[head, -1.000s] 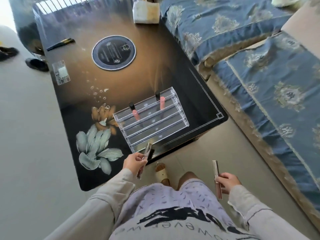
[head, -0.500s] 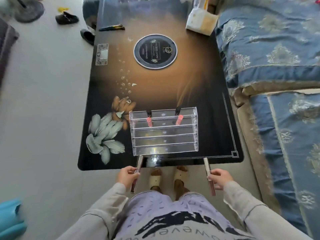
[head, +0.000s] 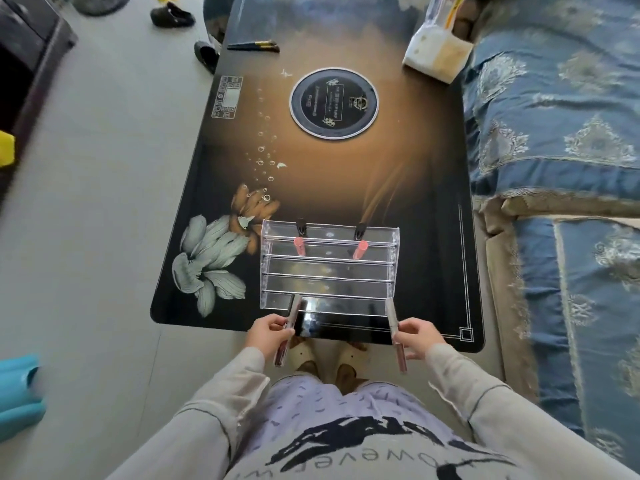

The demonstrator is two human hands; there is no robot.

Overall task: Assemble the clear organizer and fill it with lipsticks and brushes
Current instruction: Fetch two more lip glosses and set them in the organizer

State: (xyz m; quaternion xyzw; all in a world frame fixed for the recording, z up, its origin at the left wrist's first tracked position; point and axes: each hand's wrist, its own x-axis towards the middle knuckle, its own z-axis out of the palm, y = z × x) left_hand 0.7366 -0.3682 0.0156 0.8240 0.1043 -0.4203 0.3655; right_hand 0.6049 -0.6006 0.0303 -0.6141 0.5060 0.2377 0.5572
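Note:
A clear stepped organizer [head: 327, 284] stands on the dark glass table [head: 346, 174], close to its near edge. Two pink lip gloss tubes with black caps stand in its back row, one at the left [head: 299, 239] and one at the right [head: 360, 242]. My left hand [head: 266, 336] grips a slim lip gloss tube [head: 289, 329] whose top end reaches the organizer's front left corner. My right hand [head: 417, 336] grips another slim tube [head: 394, 332] whose top end reaches the front right corner.
A black brush or pen [head: 254, 46] lies at the table's far left edge. A white tissue pack [head: 436, 55] sits at the far right corner. A blue patterned sofa [head: 561, 133] runs along the right. Dark slippers [head: 173, 15] lie on the floor at the far left.
The view swung round so that the table lies straight ahead. Both hands rose from my lap to the table's near edge, bringing the tube tops up to the organizer's front row.

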